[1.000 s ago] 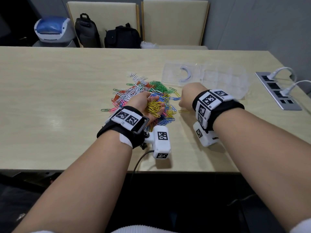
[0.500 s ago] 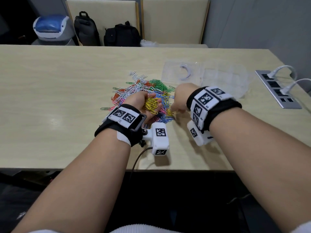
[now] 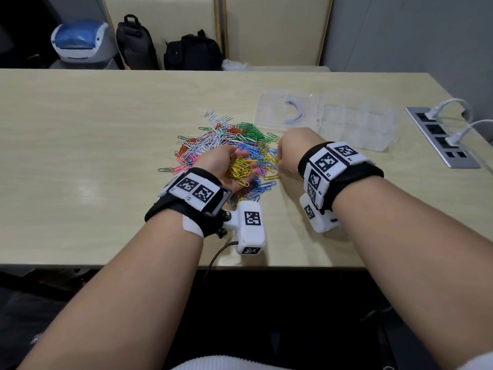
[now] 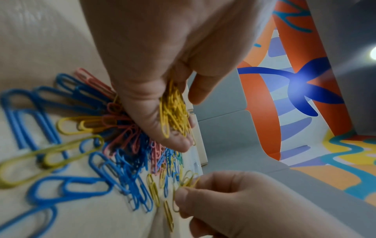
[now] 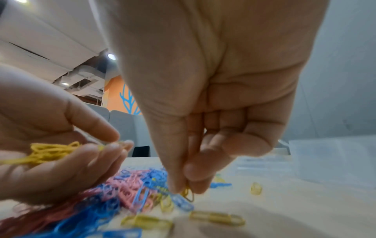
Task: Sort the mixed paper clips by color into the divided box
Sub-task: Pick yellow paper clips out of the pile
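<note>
A heap of mixed paper clips in several colours lies on the table's middle. My left hand is cupped palm up over the heap's near side and holds a bunch of yellow clips, also seen as yellow clips and yellow clips. My right hand is at the heap's right edge, thumb and finger pinching yellow clips, seen too as yellow clips. The clear divided box stands open behind the right hand, its lid lying to the left.
A power strip with two white plugs is set in the table at the right. Two chairs, two black bags and a white and blue device stand beyond the far edge. Loose yellow clips lie near my right hand.
My right hand has come in from the right to the heap's edge and pinches yellow clips there. The left hand stays cupped with its yellow bunch, shifted slightly.
</note>
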{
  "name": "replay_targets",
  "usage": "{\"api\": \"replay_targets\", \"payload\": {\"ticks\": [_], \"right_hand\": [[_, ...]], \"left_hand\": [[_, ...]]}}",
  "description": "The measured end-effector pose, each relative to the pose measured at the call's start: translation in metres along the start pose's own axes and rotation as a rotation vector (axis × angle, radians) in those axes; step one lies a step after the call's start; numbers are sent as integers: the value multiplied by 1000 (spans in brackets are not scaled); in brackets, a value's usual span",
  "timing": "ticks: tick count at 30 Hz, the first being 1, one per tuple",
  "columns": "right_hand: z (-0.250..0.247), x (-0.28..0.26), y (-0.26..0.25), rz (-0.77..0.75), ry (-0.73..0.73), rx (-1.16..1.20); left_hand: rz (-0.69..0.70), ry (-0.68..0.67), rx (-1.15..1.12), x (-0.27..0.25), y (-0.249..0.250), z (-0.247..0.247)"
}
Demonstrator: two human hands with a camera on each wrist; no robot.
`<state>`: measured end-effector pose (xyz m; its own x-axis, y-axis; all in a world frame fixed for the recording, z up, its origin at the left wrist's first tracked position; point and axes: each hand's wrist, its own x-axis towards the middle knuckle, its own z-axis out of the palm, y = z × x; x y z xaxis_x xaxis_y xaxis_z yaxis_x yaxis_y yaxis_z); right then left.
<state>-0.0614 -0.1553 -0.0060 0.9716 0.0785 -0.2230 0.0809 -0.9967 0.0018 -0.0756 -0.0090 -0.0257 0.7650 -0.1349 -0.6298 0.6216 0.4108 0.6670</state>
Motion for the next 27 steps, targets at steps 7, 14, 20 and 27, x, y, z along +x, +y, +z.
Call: {"api": "replay_targets", "payload": {"ticks": [7,14,20,27], "right_hand": [[-35,-11,-8,-100,86,57],[-41,-18,-17,-140,63,168],[-5,-9,5,23,-89,-213],[7,-10,4,48,-159,-161]], "left_hand": [[-12,-13,18,-2,0,12],[-51,-69,-79,0,-7,18],[-33,-7,-6,-1,-3,12],[-40,0,90,-3,-1,11]]}}
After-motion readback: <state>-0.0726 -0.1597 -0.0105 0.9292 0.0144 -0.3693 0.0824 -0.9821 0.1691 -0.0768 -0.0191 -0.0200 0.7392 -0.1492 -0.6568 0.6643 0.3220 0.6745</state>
